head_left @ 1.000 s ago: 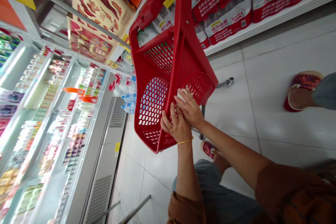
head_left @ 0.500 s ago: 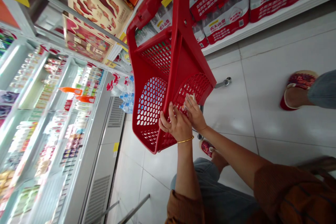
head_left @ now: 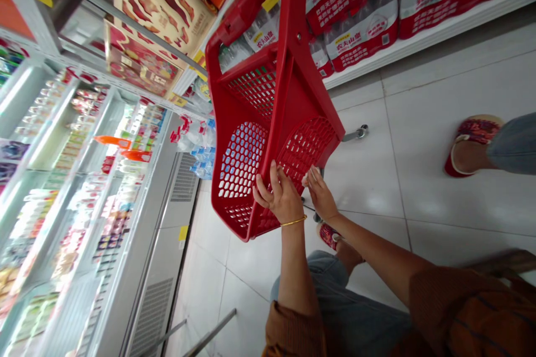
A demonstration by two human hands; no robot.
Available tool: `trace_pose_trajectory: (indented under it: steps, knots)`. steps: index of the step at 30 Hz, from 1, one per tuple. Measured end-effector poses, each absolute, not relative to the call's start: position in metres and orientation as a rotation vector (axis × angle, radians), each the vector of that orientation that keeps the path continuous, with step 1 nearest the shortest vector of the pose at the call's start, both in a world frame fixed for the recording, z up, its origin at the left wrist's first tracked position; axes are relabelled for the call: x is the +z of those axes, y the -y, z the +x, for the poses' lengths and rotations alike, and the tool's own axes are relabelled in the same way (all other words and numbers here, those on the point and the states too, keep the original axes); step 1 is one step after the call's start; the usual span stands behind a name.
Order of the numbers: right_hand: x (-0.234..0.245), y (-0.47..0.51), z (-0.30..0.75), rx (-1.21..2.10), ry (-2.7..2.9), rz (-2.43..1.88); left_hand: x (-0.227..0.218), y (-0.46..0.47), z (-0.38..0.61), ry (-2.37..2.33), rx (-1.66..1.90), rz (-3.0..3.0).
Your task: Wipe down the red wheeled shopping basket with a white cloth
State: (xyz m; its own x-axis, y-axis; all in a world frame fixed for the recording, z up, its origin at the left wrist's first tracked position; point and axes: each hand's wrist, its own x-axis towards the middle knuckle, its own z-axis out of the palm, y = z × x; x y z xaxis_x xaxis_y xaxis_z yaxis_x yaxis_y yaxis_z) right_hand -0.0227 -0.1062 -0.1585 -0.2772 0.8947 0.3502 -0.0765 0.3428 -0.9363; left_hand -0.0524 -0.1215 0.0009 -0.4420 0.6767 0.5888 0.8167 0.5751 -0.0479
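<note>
- Display case, open-fronted, white and grey, stocked (head_left: 167,242): left of the basket as pictured, well apart.
- Shopping basket, red moulded plastic, latticed walls (head_left: 307,81): centre of the view, beside the case. Judged stiff, light for its bulk, smooth enough to slip; best held by its raised rim (head_left: 276,117), the lattice offering finger-holes.
- Bottled-water packs, film-wrapped, red and white (head_left: 360,33): behind and right of the basket; likely heavy.
- Left hand, gold-bangled (head_left: 280,192): fingers hooked over the basket's near rim, clamped there.
- Right hand (head_left: 321,198): beside the basket's near wall, fingertips together on a wad; contact with the wall cannot be told.
- Wad, small, white, crumpled (head_left: 305,179): at the basket's wall edge; probably soft, weightless, easily torn, best pinched flat under several fingertips.
</note>
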Motion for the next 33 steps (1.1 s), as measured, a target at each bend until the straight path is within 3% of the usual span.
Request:
trace_pose_trajectory:
  steps: [4, 13, 33]
  knots:
    - [-0.143, 0.109, -0.015, 1.145, 1.484, -0.816, 0.001, 0.124, -0.053, 2.258, -0.302, -1.205]
    - [-0.053, 0.064, -0.03, 1.017, 1.439, -0.642, 0.005, 0.124, -0.05, 2.273, -0.342, -1.207]
    - [-0.136, 0.092, -0.018, 1.067, 1.555, -0.599, 0.0, 0.123, -0.048, 2.273, -0.304, -1.166]
